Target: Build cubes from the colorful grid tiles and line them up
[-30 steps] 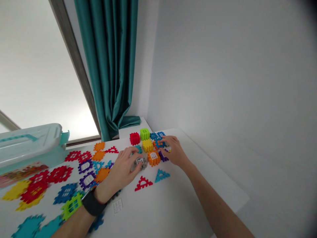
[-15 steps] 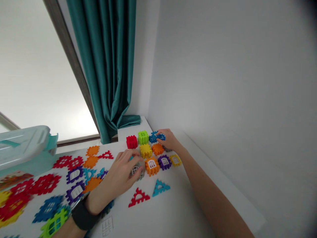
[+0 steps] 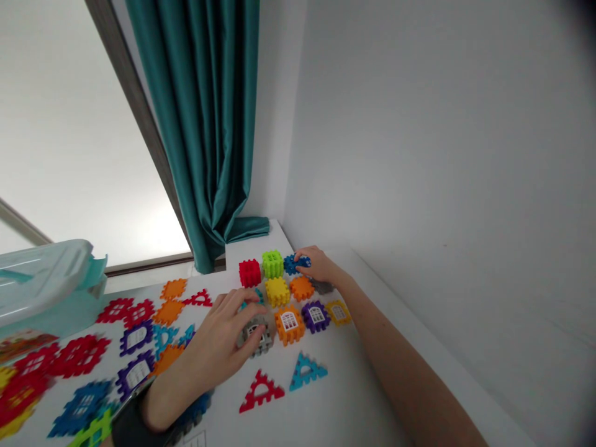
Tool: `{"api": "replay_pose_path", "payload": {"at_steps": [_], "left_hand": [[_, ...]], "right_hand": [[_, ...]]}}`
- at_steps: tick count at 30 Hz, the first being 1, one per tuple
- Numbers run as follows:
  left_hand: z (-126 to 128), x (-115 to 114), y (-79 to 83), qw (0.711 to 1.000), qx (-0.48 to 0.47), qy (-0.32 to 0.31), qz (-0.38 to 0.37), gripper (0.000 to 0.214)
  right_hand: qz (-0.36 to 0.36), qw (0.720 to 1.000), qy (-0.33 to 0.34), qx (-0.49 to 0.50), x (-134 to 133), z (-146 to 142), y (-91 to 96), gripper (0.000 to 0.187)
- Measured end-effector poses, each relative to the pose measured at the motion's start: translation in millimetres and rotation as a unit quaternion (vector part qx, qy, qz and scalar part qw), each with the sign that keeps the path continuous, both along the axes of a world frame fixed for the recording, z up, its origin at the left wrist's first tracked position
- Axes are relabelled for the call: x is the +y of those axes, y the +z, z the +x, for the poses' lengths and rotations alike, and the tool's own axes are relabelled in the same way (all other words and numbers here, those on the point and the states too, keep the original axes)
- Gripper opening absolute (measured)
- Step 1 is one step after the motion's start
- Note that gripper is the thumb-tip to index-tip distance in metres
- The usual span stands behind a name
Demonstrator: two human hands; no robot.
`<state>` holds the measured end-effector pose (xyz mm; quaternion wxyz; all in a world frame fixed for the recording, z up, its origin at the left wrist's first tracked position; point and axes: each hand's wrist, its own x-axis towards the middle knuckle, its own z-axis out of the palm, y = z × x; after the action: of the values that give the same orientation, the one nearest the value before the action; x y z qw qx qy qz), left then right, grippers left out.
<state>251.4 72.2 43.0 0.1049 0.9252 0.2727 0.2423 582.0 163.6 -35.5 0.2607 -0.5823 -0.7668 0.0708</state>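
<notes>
In the head view, your left hand [image 3: 216, 341] curves widely over a grey waffle-block cube [image 3: 256, 336] at the near edge of a block grid. Your right hand [image 3: 317, 266] closes narrowly on a blue waffle block [image 3: 298, 264] at the grid's far corner, just beside a green cube [image 3: 272, 264]. Both pieces look like light, stiff, hollow plastic, probably a little slick, so hold them across opposite flat faces, not by the notched teeth. An orange cube [image 3: 289, 325] sits just beside the grey one, while flat red and blue triangles [image 3: 261, 392] lie nearer you on the white tabletop [image 3: 354, 403].
</notes>
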Motion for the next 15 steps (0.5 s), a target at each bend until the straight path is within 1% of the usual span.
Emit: {"api": "replay_pose_path", "payload": {"at_steps": [10, 15], "left_hand": [[1.0, 7.3, -7.3, 0.999, 0.012, 0.005, 0.034, 0.021], [0.3, 7.2, -5.0, 0.999, 0.025, 0.004, 0.041, 0.02]], "right_hand": [[-0.02, 0.999, 0.026, -0.002, 2.2, 9.5, -1.4, 0.02], [-0.024, 0.999, 0.034, -0.004, 3.1, 10.3, -4.2, 0.02]]}}
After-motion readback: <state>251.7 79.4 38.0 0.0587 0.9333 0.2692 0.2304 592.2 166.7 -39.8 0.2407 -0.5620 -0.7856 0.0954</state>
